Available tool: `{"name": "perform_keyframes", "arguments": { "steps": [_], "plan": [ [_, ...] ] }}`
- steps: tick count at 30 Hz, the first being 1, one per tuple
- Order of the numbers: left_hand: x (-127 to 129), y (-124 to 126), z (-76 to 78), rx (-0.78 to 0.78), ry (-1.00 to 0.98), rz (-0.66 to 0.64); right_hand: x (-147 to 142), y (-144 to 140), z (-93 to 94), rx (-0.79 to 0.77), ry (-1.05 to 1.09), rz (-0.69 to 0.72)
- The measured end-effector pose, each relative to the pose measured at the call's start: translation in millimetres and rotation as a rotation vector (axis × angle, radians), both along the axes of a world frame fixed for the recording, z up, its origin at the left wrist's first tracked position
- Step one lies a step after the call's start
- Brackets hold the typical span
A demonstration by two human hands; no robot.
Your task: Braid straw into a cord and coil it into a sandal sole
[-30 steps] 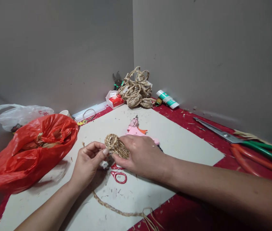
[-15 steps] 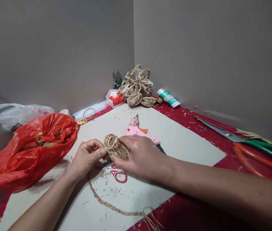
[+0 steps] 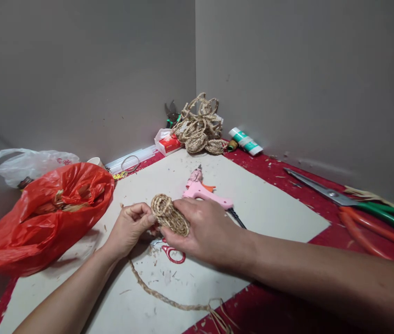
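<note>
My right hand [image 3: 203, 227] is wrapped round a small coiled piece of braided straw [image 3: 171, 215], with its round end tilted up to the left. At the left edge of that piece, my left hand [image 3: 136, 225] is closed in a pinch on the braided straw cord [image 3: 155, 293]. Part of the cord is hidden behind this hand; the rest curves over the white board to loose strands at the front. Beneath the hands lie small red-handled scissors [image 3: 174, 254], partly covered. A pink glue gun [image 3: 200, 189] rests just beyond my right hand.
A red plastic bag [image 3: 43, 222] with straw in it stands at left, beside a white bag [image 3: 26, 164]. Bundled straw braid [image 3: 198, 127] fills the back corner. Large shears [image 3: 343, 199] lie at right. Straw scraps dot the white board [image 3: 273, 208] and red cloth.
The view has shifted very slightly. Both hands stay at the coiled straw piece, with almost no visible movement.
</note>
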State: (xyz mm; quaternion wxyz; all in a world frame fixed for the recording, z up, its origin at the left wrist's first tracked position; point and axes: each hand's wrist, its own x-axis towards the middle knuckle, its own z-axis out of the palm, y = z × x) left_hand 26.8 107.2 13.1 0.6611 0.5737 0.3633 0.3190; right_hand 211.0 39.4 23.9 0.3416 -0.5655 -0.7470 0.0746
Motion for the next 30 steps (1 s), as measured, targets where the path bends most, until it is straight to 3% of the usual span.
{"name": "perform_keyframes", "arguments": {
  "steps": [5,8,12,17,21,24,30],
  "plan": [
    [0,-1,-3.4,-0.004,0.013,-0.012,0,0,5.8,-0.056,0.079,-0.006],
    [2,-4,-1.9,-0.015,-0.078,-0.02,1,3,9.9,-0.126,0.164,-0.03],
    [10,-14,4.4,-0.009,-0.119,0.047,5,9,8.4,-0.174,0.265,-0.056],
    [16,-23,2.7,-0.046,-0.04,0.089,2,9,6.4,-0.288,0.405,0.067],
    [16,-20,1.2,-0.071,-0.113,0.182,0,6,7.1,-0.372,0.437,0.141],
    [16,-17,6.0,-0.11,-0.18,0.222,3,9,2.7,-0.332,0.492,0.101],
    [17,-17,12.5,-0.174,-0.189,0.236,6,14,-7.1,-0.069,0.653,0.08]
  ]
}}
